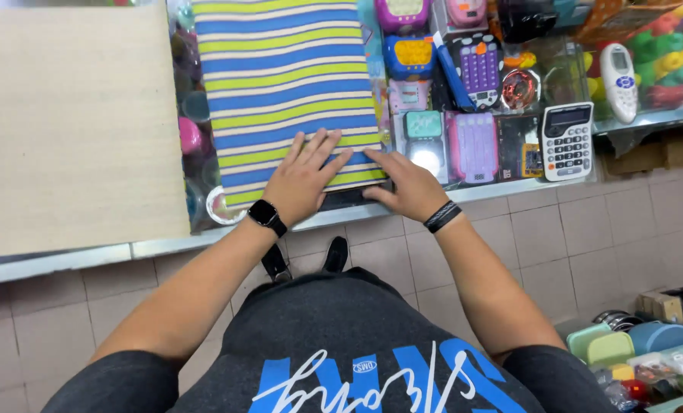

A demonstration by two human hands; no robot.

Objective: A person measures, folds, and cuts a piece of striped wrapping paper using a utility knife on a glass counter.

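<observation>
A sheet of striped wrapping paper [280, 76] in blue, lime green and cream lies on a glass counter [510, 187]. My left hand [305, 177] rests flat on its near end with the fingers spread. My right hand [407, 186] presses on the paper's near right corner, fingers laid along the edge. A dark edge of something under the paper shows at the near end between my hands. A black watch is on my left wrist and a black band on my right.
A pale wooden board [66, 122] covers the counter's left part. A white calculator [567, 141] lies on the glass at the right, and colourful toys [471, 84] show beneath. Small containers [647, 344] stand on the tiled floor at the lower right.
</observation>
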